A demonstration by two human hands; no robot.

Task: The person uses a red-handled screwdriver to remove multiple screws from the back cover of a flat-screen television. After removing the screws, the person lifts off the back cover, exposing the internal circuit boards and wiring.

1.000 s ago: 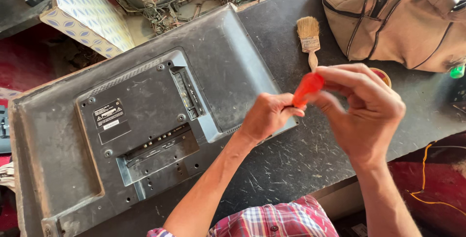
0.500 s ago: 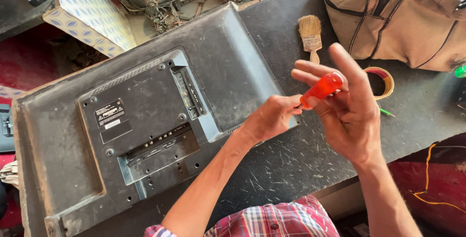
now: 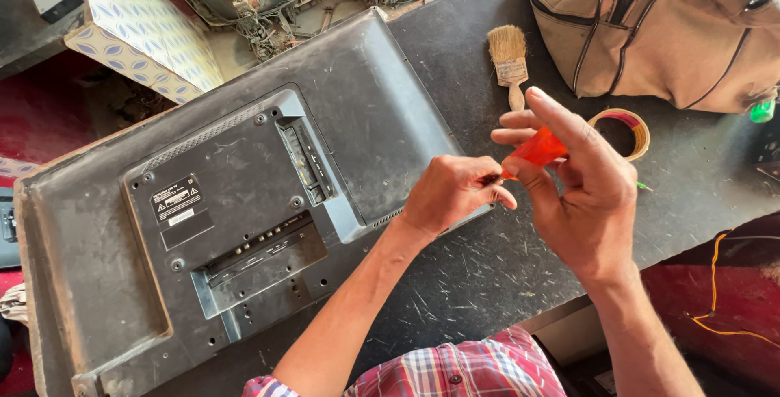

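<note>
The right hand [image 3: 581,202] grips the orange handle of a screwdriver [image 3: 536,151] above the dark tabletop [image 3: 487,275], while the left hand [image 3: 451,194] pinches the tool's dark metal shaft at the tip end. Both hands hover just off the edge of a flat television [image 3: 244,202] lying face down. A paintbrush [image 3: 509,60], a tape roll [image 3: 630,125] and a beige bag [image 3: 658,23] lie nearby.

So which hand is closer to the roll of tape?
The right hand. It is just beside the roll of tape, holding an orange screwdriver. The left hand sits farther off, over the flat TV's edge.
</note>
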